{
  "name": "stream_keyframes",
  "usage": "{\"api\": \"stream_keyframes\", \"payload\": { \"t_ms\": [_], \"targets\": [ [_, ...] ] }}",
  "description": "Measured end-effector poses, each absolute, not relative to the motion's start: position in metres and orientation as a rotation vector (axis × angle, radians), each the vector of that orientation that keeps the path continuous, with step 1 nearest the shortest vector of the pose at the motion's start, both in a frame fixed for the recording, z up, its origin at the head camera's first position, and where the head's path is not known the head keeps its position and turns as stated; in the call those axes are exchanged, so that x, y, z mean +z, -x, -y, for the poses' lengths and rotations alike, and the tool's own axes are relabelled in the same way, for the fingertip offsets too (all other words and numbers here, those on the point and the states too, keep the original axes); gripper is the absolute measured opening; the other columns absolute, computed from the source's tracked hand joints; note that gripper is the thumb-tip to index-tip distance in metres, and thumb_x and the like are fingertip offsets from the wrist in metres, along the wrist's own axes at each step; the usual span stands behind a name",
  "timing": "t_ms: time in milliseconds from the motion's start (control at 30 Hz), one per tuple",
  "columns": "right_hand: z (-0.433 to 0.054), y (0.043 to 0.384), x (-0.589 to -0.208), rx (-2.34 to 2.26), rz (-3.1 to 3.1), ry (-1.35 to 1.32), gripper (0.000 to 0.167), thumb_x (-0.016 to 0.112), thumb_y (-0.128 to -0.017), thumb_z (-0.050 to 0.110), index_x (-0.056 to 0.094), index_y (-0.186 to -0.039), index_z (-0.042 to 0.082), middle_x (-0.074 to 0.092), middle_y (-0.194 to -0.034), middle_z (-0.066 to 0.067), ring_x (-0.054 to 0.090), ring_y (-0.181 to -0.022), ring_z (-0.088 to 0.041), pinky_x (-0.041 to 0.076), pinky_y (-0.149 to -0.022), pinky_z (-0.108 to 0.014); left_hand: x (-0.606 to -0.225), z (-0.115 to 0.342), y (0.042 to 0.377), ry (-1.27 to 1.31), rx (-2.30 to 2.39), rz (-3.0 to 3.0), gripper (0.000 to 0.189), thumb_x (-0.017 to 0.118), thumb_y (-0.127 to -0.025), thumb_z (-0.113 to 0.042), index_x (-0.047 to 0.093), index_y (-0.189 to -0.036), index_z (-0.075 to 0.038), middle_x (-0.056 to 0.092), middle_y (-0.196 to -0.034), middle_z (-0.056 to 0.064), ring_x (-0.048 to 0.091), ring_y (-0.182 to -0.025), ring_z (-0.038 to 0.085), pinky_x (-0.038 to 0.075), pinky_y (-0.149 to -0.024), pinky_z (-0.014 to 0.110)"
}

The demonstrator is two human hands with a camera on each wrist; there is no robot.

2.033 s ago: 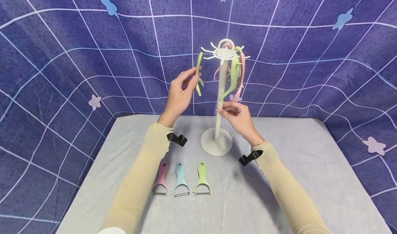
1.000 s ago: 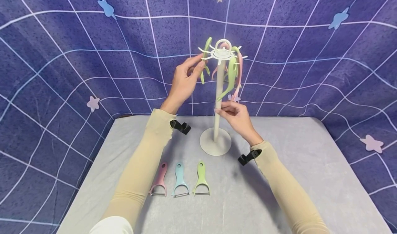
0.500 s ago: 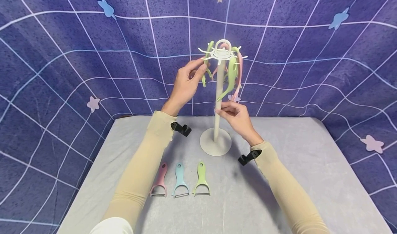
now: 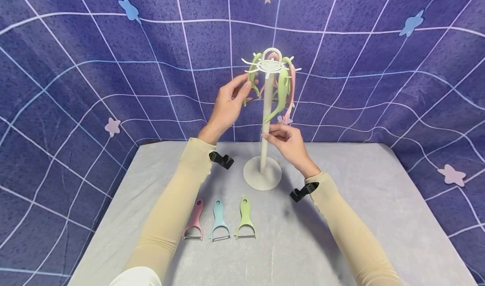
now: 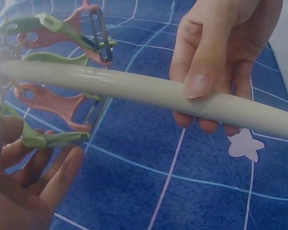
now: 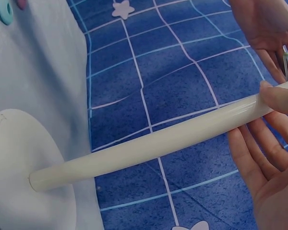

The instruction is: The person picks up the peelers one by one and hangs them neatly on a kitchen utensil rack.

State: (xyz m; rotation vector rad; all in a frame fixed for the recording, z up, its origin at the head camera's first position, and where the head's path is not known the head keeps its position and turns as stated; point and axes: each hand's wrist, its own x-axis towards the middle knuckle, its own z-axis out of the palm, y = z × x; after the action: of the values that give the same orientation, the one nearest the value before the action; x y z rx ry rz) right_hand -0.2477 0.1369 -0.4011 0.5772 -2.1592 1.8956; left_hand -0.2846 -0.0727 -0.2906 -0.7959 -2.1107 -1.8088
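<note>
My left hand point(image 4: 229, 102) holds a green peeler point(image 5: 36, 139) between thumb and fingers at the left side of a white rotating-style rack top point(image 4: 270, 66) with hooks. The peeler's handle end reaches up among the hooks, and its blade end points down. My right hand point(image 4: 289, 145) pinches the stand's pole point(image 6: 149, 146) midway up, thumb on the near side and fingers behind. On the rack's right side hang a green peeler point(image 4: 282, 93) and a pink peeler point(image 4: 292, 81). Another pink peeler point(image 5: 53, 103) hangs behind the pole, partly hidden in the head view.
The stand's round base point(image 4: 262, 180) rests on the grey-covered table point(image 4: 341, 235). In front of it lie a pink peeler point(image 4: 197, 214), a blue peeler point(image 4: 218, 212) and a green peeler point(image 4: 245, 212) in a row. A dark blue patterned curtain point(image 4: 170, 41) surrounds the table.
My left hand has carried the green peeler up and right to the rack's hooks, then lowered slightly, its fingers sliding lower beside the peeler. My right hand stays on the pole.
</note>
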Motion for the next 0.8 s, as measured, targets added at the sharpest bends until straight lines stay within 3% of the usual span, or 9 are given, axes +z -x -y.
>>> {"api": "stream_keyframes", "payload": {
  "t_ms": [167, 300, 633, 800],
  "targets": [
    [-0.137, 0.248, -0.400, 1.894, 2.153, -0.576, 0.021, 0.080, -0.095, 0.001, 0.077, -0.115, -0.006, 0.077, -0.103, -0.025, 0.075, -0.088, -0.008, 0.064, -0.086, -0.023, -0.294, 0.074, 0.285, 0.778, -1.780, 2.133, 0.040, 0.055, -0.114, -0.019, 0.059, -0.150, -0.002, 0.067, -0.142, 0.015, 0.067, -0.123, 0.040, 0.061, -0.097, 0.039],
    [-0.136, 0.248, -0.401, 1.894, 2.158, -0.578, 0.021, 0.080, -0.096, 0.002, 0.077, -0.115, -0.006, 0.078, -0.103, -0.025, 0.075, -0.088, -0.008, 0.064, -0.086, -0.023, -0.298, 0.077, 0.285, 0.781, -1.820, 2.112, 0.040, 0.057, -0.113, -0.016, 0.059, -0.150, -0.002, 0.065, -0.145, 0.015, 0.066, -0.126, 0.041, 0.062, -0.099, 0.037],
    [-0.137, 0.249, -0.402, 1.876, 2.156, -0.578, 0.020, 0.080, -0.095, 0.001, 0.077, -0.114, -0.006, 0.078, -0.102, -0.024, 0.075, -0.087, -0.008, 0.064, -0.083, -0.022, -0.318, 0.092, 0.274, 0.710, -1.802, 2.175, 0.040, 0.059, -0.112, -0.017, 0.059, -0.148, -0.001, 0.065, -0.144, 0.015, 0.067, -0.125, 0.033, 0.062, -0.101, 0.037],
    [-0.136, 0.248, -0.402, 1.881, 2.162, -0.573, 0.020, 0.080, -0.096, 0.002, 0.077, -0.114, -0.006, 0.078, -0.102, -0.024, 0.075, -0.087, -0.008, 0.064, -0.083, -0.022, -0.336, 0.101, 0.267, 0.646, -1.729, 2.268, 0.040, 0.060, -0.112, -0.024, 0.060, -0.148, -0.007, 0.067, -0.144, 0.011, 0.067, -0.127, 0.030, 0.059, -0.104, 0.042]
  ]
}}
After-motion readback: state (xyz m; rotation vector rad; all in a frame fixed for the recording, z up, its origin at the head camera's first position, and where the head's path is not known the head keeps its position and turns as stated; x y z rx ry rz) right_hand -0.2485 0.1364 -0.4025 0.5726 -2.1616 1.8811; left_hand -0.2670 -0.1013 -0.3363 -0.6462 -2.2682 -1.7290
